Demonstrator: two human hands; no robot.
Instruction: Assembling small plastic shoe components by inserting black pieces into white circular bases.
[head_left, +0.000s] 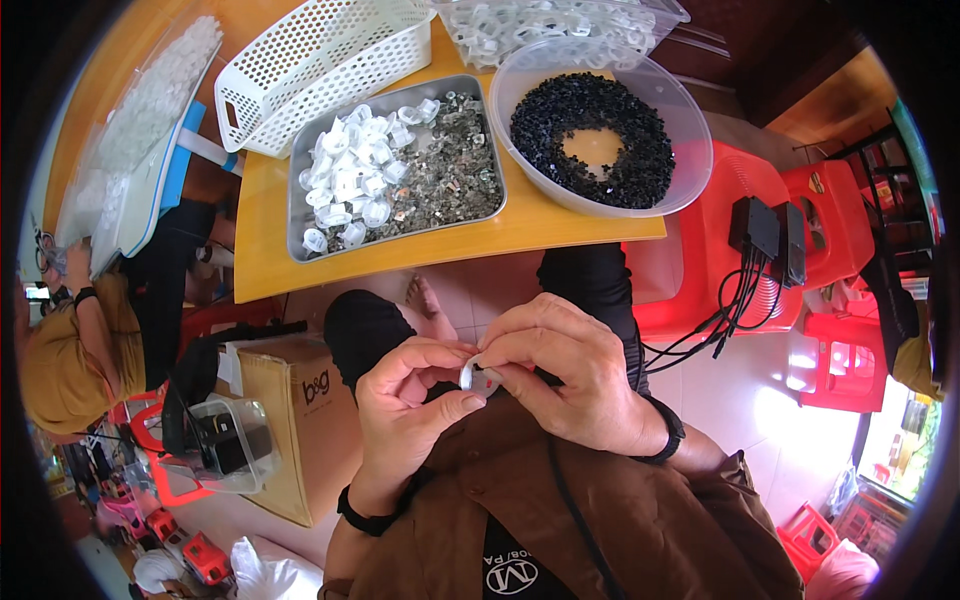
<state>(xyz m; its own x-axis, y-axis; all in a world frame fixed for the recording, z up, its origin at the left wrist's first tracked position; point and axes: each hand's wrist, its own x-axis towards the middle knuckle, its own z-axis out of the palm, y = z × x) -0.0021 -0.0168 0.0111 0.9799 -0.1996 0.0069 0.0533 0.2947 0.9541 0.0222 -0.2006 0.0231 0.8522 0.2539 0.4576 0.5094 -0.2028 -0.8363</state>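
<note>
In front of my chest, both hands meet around a small whitish ring-shaped plastic piece [468, 377] with a red spot beside it. My left hand [408, 392] pinches it from the left with thumb and fingers. From the right, my right hand [568, 372] grips it with bent fingertips, which partly cover it. On the table beyond, a metal tray [398, 238] has white cup-like plastic pieces [352, 165] on its left side and small grey-brown bits [448, 170] on its right.
A clear round tub [690, 165] of small black pieces stands right of the tray on the yellow table [445, 258]. Behind are a white perforated basket [325, 65] and a clear bin [560, 30]. Red stools [735, 185] with black cabled boxes stand right; a cardboard box [300, 430] and another person, left.
</note>
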